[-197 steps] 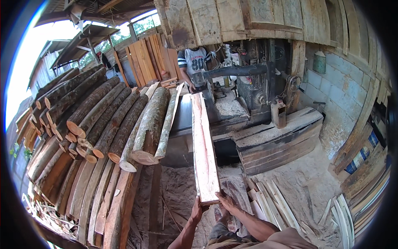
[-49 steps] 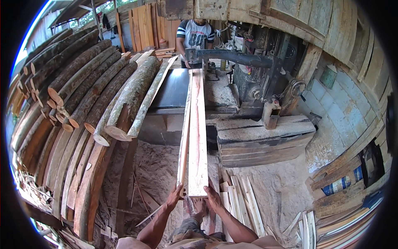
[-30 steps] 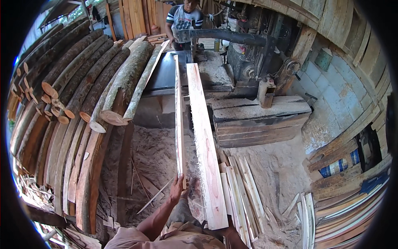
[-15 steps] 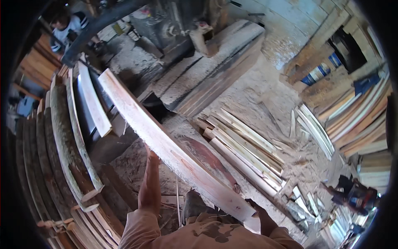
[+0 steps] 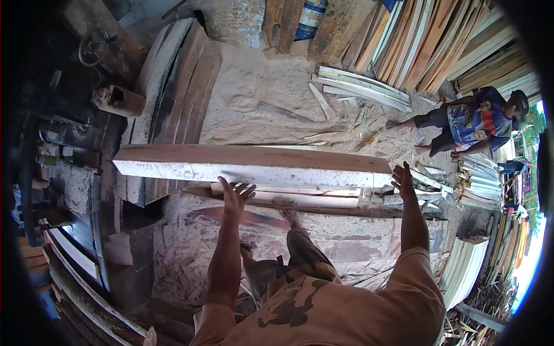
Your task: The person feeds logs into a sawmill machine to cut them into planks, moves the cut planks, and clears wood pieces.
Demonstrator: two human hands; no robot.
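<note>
The left hand [image 5: 234, 199] has its fingers spread wide, like a star, and they reach up to the near edge of the long wood plank [image 5: 254, 155]. They are not wrapped around it, and I cannot tell if the tips touch the wood. The right hand [image 5: 404, 183] is open too, with its fingers up and apart, right by the plank's right end. I cannot tell if it touches that end. The plank lies across the view in front of the person, from left to right. Its top is brown, and the side facing the person is pale with small dark spots. Just under it in the view are some pale boards [image 5: 311, 199]. A bare foot [image 5: 291, 219] is close to those boards, and below it is the person's tan shirt [image 5: 323, 311] with a dark patch. Past the plank is the dusty floor [image 5: 259, 86], with a few white strips [image 5: 363, 86] lying together. On the left are big thick beams [image 5: 187, 98] and a round wheel [image 5: 95, 47]. Logs [image 5: 86, 288] sit at the bottom left. At the top, lots of long boards [image 5: 415, 46] are side by side. On the right is another person [image 5: 479, 121] in a blue and red shirt and a dark hat.
</note>
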